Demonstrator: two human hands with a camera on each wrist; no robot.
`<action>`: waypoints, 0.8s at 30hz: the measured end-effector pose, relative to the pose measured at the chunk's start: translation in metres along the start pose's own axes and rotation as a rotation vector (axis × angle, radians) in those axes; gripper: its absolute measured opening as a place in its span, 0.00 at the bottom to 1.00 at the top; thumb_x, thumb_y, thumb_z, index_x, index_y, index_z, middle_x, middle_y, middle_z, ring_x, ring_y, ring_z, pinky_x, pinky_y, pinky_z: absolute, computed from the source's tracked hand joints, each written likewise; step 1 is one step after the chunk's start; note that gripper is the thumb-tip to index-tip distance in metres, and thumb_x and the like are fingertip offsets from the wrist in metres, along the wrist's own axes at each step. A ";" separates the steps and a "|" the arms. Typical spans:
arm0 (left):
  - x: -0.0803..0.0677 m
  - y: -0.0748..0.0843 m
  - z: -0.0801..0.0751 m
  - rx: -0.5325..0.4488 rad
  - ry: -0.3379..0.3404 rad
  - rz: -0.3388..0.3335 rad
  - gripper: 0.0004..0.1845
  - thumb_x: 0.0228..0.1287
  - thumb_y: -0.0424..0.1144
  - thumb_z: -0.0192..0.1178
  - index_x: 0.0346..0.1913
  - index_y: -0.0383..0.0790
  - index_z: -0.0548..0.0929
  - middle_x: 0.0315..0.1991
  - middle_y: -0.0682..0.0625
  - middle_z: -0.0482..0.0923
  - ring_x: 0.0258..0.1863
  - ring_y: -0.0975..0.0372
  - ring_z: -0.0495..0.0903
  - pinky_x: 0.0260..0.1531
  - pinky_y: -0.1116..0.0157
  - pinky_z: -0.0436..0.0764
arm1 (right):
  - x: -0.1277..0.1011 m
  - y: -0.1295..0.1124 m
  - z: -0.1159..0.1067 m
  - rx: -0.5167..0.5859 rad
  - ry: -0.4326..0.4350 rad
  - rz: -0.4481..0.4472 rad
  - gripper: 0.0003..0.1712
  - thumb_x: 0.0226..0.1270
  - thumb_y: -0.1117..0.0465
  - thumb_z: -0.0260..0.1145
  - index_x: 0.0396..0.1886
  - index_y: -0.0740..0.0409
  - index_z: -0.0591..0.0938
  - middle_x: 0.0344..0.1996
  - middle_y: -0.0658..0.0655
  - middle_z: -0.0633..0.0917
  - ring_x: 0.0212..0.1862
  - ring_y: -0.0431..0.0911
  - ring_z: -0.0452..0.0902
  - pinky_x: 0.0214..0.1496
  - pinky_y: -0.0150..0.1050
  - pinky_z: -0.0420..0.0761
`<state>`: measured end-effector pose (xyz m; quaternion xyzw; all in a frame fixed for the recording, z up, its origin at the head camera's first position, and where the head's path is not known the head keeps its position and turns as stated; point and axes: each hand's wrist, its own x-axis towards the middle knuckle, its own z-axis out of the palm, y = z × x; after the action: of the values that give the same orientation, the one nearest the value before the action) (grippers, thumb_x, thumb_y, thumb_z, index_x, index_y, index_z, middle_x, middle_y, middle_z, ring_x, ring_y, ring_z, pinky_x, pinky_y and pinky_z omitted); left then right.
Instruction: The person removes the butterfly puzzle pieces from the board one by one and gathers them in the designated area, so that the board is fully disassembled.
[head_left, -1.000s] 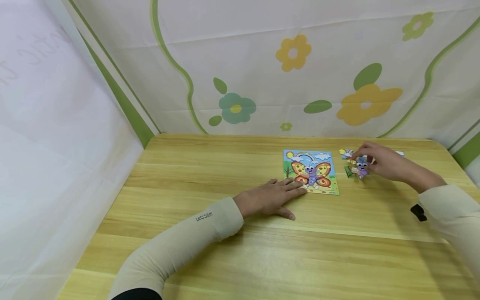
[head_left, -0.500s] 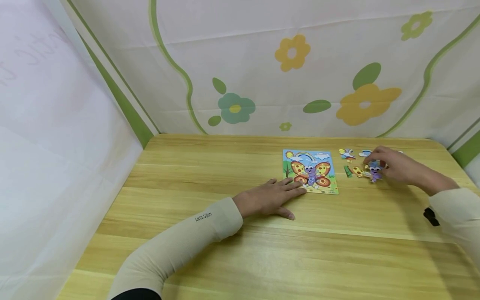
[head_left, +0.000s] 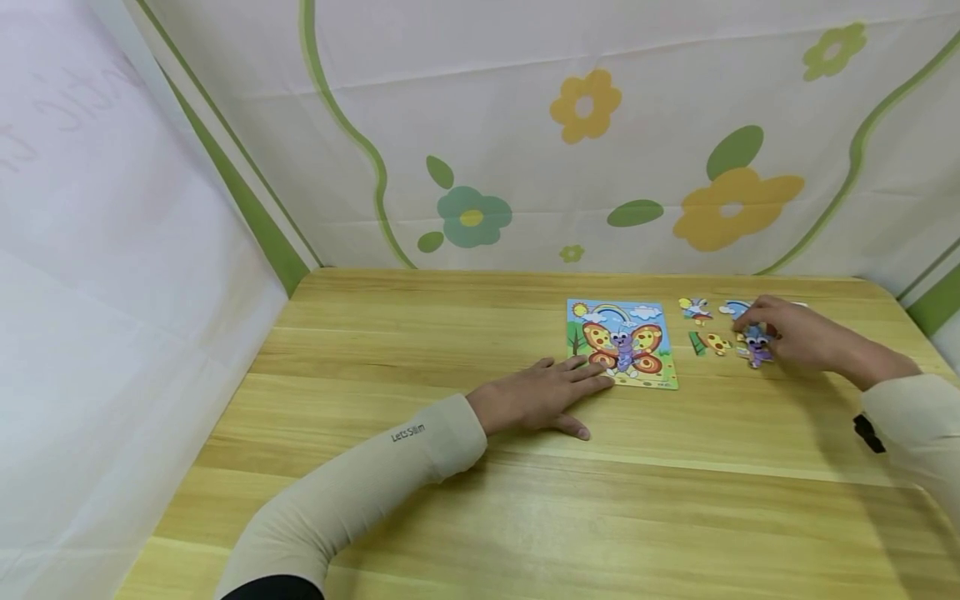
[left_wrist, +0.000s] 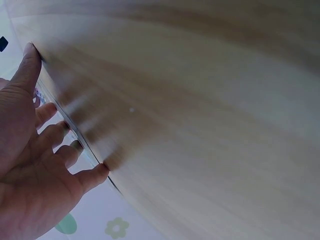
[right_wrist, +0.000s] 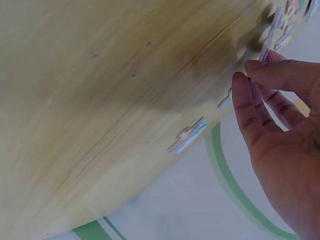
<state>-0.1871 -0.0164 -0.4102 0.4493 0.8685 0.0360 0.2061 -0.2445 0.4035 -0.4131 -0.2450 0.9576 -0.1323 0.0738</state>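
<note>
The right hand (head_left: 798, 337) pinches the purple butterfly piece (head_left: 757, 345), which sits low on the worktop (head_left: 450, 500) among the loose pieces (head_left: 708, 342) just right of the puzzle board (head_left: 622, 343). The left hand (head_left: 536, 398) lies flat with straight fingers, its tips touching the board's near left corner, so that grip is open and steadying. The step in hand looks like picking a piece. The next move probably calls for lifting it clear, carrying it left and matching its outline to the board.
</note>
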 end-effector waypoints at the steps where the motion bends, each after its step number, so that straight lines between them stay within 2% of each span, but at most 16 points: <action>1: 0.000 0.000 0.000 0.002 0.000 0.000 0.46 0.76 0.64 0.54 0.87 0.55 0.46 0.88 0.57 0.40 0.87 0.58 0.38 0.84 0.47 0.50 | 0.000 0.000 0.000 -0.002 -0.001 -0.002 0.29 0.58 0.88 0.54 0.53 0.66 0.86 0.50 0.65 0.81 0.36 0.43 0.66 0.34 0.36 0.65; 10: 0.000 0.000 0.001 -0.013 0.002 -0.002 0.46 0.76 0.64 0.54 0.87 0.56 0.46 0.88 0.58 0.39 0.87 0.59 0.37 0.84 0.48 0.49 | 0.003 -0.002 -0.002 -0.005 -0.031 0.011 0.29 0.57 0.87 0.55 0.54 0.67 0.86 0.48 0.64 0.81 0.34 0.42 0.65 0.33 0.37 0.66; 17: -0.001 0.000 0.000 -0.018 0.001 -0.008 0.46 0.76 0.63 0.54 0.87 0.56 0.46 0.88 0.58 0.39 0.87 0.60 0.37 0.84 0.48 0.49 | 0.004 -0.002 -0.004 -0.011 -0.053 0.035 0.30 0.56 0.88 0.55 0.55 0.67 0.85 0.47 0.64 0.80 0.37 0.45 0.68 0.34 0.37 0.68; 24: 0.000 0.000 0.000 -0.013 0.001 -0.009 0.46 0.76 0.63 0.54 0.87 0.56 0.46 0.88 0.57 0.39 0.87 0.59 0.37 0.84 0.48 0.49 | 0.002 -0.003 -0.005 -0.004 -0.041 0.045 0.31 0.54 0.87 0.53 0.55 0.67 0.85 0.44 0.62 0.80 0.41 0.48 0.76 0.37 0.40 0.78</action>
<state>-0.1869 -0.0164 -0.4103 0.4440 0.8704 0.0408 0.2089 -0.2464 0.4010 -0.4080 -0.2263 0.9614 -0.1235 0.0961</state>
